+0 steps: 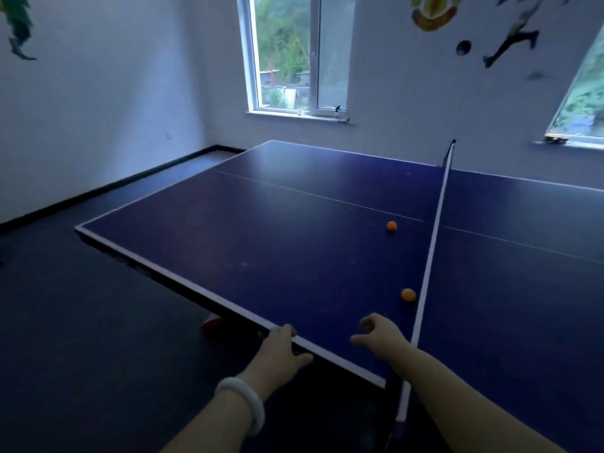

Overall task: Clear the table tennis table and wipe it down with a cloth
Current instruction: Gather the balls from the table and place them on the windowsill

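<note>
A dark blue table tennis table (261, 243) with white edge lines fills the middle of the head view. Two orange balls lie on its left half beside the net (431, 256): a near ball (408, 294) and a far ball (391, 226). My left hand (281, 351) rests on the table's near edge, fingers over the white line, a pale bangle on the wrist. My right hand (376, 333) hovers above the surface a short way in front of the near ball, fingers loosely curled, holding nothing. No cloth is in view.
A red object (211, 323) sits on the dark floor under the near edge. White walls and two windows (294, 57) stand beyond the table. Open floor lies to the left.
</note>
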The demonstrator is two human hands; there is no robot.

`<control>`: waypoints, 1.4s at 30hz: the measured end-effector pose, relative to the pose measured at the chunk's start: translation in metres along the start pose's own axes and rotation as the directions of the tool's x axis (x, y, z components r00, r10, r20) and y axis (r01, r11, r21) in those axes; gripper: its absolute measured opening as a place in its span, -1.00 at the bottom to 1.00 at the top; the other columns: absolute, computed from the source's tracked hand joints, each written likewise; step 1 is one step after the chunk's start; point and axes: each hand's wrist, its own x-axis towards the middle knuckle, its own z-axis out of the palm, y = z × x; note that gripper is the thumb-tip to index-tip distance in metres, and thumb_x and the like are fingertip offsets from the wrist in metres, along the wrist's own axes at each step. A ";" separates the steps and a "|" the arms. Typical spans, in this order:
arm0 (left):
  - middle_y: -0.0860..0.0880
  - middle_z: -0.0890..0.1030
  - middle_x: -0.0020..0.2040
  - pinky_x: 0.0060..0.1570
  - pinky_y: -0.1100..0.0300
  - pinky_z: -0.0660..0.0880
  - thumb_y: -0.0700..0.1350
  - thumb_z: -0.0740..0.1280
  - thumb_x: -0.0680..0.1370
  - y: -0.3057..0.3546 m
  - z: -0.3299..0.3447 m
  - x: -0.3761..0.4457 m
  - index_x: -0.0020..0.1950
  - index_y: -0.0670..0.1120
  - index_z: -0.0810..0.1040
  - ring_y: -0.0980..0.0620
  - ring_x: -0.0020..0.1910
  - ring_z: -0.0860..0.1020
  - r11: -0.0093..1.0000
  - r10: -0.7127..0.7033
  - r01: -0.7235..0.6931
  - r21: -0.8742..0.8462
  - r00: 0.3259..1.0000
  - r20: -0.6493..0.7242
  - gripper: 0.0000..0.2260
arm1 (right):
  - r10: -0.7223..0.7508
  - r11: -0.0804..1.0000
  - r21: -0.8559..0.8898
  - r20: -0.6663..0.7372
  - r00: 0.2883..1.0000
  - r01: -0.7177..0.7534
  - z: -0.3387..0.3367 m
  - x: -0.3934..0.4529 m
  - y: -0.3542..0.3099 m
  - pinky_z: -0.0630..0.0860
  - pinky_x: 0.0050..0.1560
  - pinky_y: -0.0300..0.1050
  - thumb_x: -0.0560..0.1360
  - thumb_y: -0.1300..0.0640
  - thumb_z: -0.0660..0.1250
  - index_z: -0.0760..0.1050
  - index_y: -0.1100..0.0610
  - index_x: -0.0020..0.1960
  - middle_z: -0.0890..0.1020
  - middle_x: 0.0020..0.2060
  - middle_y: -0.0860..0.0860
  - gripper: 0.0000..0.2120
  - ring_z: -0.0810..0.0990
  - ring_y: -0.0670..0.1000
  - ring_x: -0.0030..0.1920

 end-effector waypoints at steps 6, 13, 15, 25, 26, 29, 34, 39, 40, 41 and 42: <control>-0.03 0.34 0.32 0.11 0.28 0.35 0.10 0.35 0.56 0.029 -0.016 0.104 0.41 -0.06 0.28 0.05 0.23 0.38 0.996 0.052 -0.061 0.068 0.990 0.128 -0.49 | 0.158 0.978 0.148 -0.064 0.985 -0.147 -0.034 0.078 0.008 0.47 -0.15 -0.22 0.50 0.09 0.44 0.36 0.15 0.36 0.47 0.13 0.02 -0.51 0.51 -0.05 -0.04; -0.03 0.33 0.32 0.20 0.19 0.43 0.10 0.34 0.56 0.070 -0.003 0.209 0.40 -0.06 0.28 0.04 0.21 0.40 0.969 0.132 -0.188 0.159 0.941 0.310 -0.50 | 0.336 0.936 0.202 -0.259 0.906 -0.289 -0.052 0.120 0.035 0.55 0.02 -0.09 0.50 0.03 0.43 0.21 0.13 0.50 0.34 0.34 0.13 -0.33 0.47 0.06 0.14; -0.03 0.33 0.32 0.21 0.17 0.44 0.09 0.35 0.55 0.086 0.006 0.242 0.41 -0.06 0.28 0.04 0.21 0.40 0.951 0.170 -0.248 0.183 0.918 0.359 -0.49 | 0.395 0.914 0.228 -0.308 0.866 -0.336 -0.056 0.129 0.041 0.44 0.30 0.05 0.50 0.02 0.43 0.19 0.11 0.52 0.29 0.37 0.13 -0.31 0.40 0.12 0.29; -0.07 0.19 0.48 0.43 -0.05 0.24 0.15 0.34 0.54 0.127 0.056 0.377 0.47 -0.07 0.21 -0.06 0.46 0.20 0.723 0.389 -0.581 0.373 0.789 0.475 -0.39 | 0.485 0.874 0.282 -0.451 0.749 -0.395 -0.054 0.189 0.053 0.26 0.47 0.01 0.55 0.03 0.37 0.04 0.03 0.57 0.16 0.53 0.01 -0.27 0.22 0.04 0.49; -0.08 0.11 0.53 0.47 -0.08 0.15 0.17 0.33 0.54 0.125 0.060 0.389 0.51 -0.07 0.16 -0.09 0.52 0.10 0.688 0.397 -0.604 0.401 0.777 0.489 -0.34 | 0.495 0.868 0.280 -0.452 0.742 -0.409 -0.053 0.196 0.054 0.27 0.47 0.01 0.55 0.02 0.36 0.03 0.02 0.58 0.14 0.54 0.00 -0.27 0.22 0.04 0.50; -0.07 -0.12 0.60 0.52 -0.14 -0.06 0.23 0.32 0.52 0.117 0.067 0.424 0.58 -0.04 -0.05 -0.11 0.57 -0.17 0.593 0.387 -0.659 0.462 0.737 0.554 -0.18 | 0.524 0.851 0.260 -0.475 0.707 -0.456 -0.046 0.216 0.059 0.35 0.40 -0.04 0.57 0.01 0.34 0.05 -0.01 0.56 0.18 0.49 -0.04 -0.31 0.28 -0.01 0.42; -0.04 -0.31 0.57 0.49 -0.24 -0.17 0.34 0.32 0.45 0.102 0.072 0.468 0.58 0.04 -0.28 -0.14 0.54 -0.30 0.601 0.268 -0.635 0.486 0.733 0.625 -0.01 | 0.511 0.836 0.125 -0.533 0.674 -0.535 -0.033 0.240 0.069 0.41 0.17 -0.17 0.57 0.03 0.33 0.18 -0.05 0.49 0.22 0.35 -0.07 -0.44 0.26 -0.06 0.25; -0.02 -0.41 0.54 0.47 -0.28 -0.24 0.36 0.31 0.43 0.081 0.077 0.484 0.56 0.04 -0.34 -0.14 0.52 -0.37 0.596 0.252 -0.653 0.467 0.705 0.663 0.02 | 0.499 0.864 0.245 -0.516 0.696 -0.439 -0.027 0.266 0.073 0.48 0.00 -0.23 0.57 0.16 0.33 0.37 -0.03 0.28 0.30 0.18 -0.09 -0.68 0.40 -0.14 0.03; -0.01 -0.42 0.53 0.46 -0.28 -0.26 0.36 0.32 0.44 0.080 0.078 0.484 0.55 0.05 -0.35 -0.14 0.52 -0.37 0.602 0.258 -0.653 0.461 0.705 0.661 0.02 | 0.498 0.867 0.295 -0.516 0.697 -0.400 -0.028 0.274 0.071 0.47 -0.06 -0.25 0.57 0.14 0.33 0.38 -0.03 0.23 0.31 0.13 -0.09 -0.72 0.42 -0.15 -0.02; -0.01 -0.43 0.53 0.46 -0.28 -0.27 0.35 0.32 0.44 0.079 0.079 0.485 0.55 0.05 -0.36 -0.13 0.51 -0.38 0.603 0.262 -0.651 0.460 0.707 0.657 0.02 | 0.495 0.868 0.332 -0.524 0.693 -0.369 -0.030 0.284 0.069 0.45 -0.10 -0.26 0.57 0.11 0.33 0.37 -0.04 0.18 0.32 0.11 -0.09 -0.76 0.44 -0.14 -0.05; -0.01 -0.43 0.53 0.46 -0.27 -0.28 0.34 0.32 0.44 0.078 0.080 0.485 0.54 0.05 -0.37 -0.13 0.51 -0.39 0.602 0.265 -0.650 0.463 0.710 0.652 0.02 | 0.491 0.869 0.353 -0.539 0.684 -0.346 -0.032 0.295 0.067 0.45 -0.13 -0.26 0.57 0.08 0.33 0.35 -0.05 0.15 0.34 0.08 -0.08 -0.79 0.44 -0.13 -0.06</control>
